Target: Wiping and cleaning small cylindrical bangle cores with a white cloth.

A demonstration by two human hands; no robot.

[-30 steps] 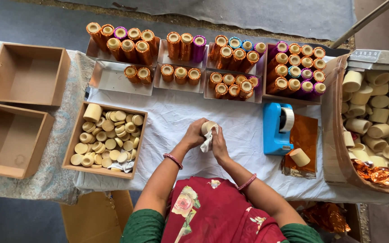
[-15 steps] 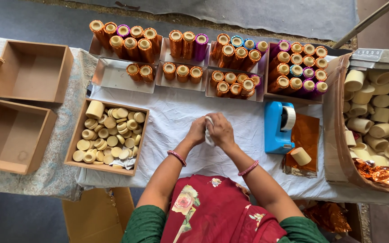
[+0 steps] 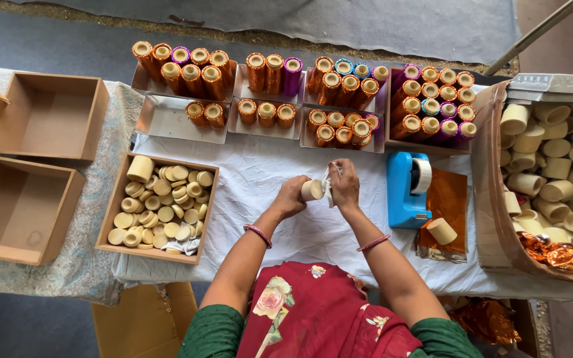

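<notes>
Hands raised slightly, left hand [image 3: 291,197] gripping cream tube [image 3: 312,190], right hand [image 3: 345,185] pinching cloth [image 3: 327,189]

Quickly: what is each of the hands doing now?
Left hand: closed on a cream tube.
Right hand: closed on a white cloth.

A blue tape dispenser [image 3: 407,189] sits beside orange foil sheets [image 3: 447,199] and two empty cardboard boxes [image 3: 48,119].

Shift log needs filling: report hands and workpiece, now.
Left hand holds a cream tube. Right hand presses white paper against it. Both above the white cloth, nothing in the way.
</notes>
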